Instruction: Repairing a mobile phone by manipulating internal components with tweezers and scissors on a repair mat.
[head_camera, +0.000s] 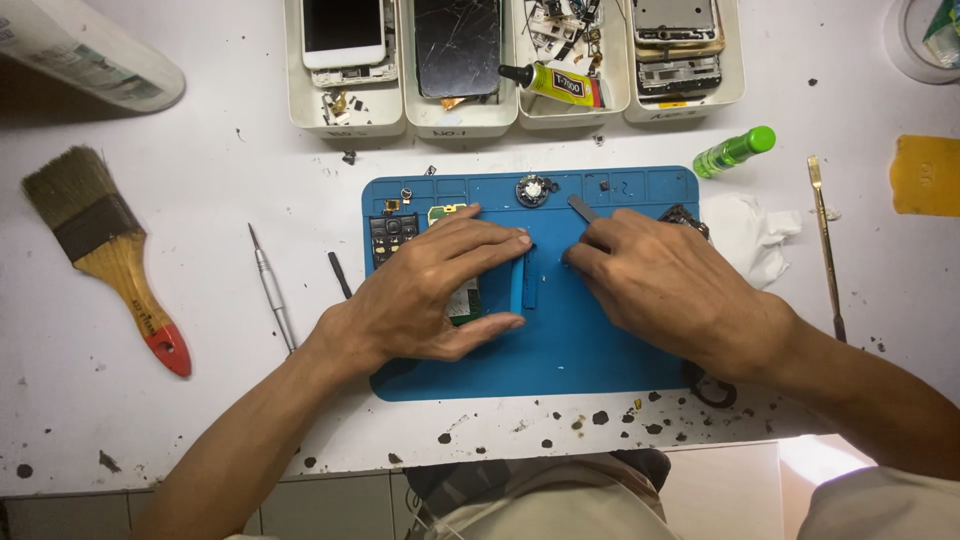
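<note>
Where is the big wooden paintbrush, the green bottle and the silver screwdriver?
Wooden paintbrush with red tip (110, 262), head view, on its handle.
Small green bottle (732, 152), head view, on its body.
Thin silver screwdriver (272, 290), head view, on its shaft.

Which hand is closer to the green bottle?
The right hand. It rests on the blue mat, just below and left of the green bottle. The left hand is farther off, across the mat, holding a blue phone frame.

Bright light falls from above onto the white table (200, 400). Soft shadows sit under both arms. Picture edges bend slightly.
</note>
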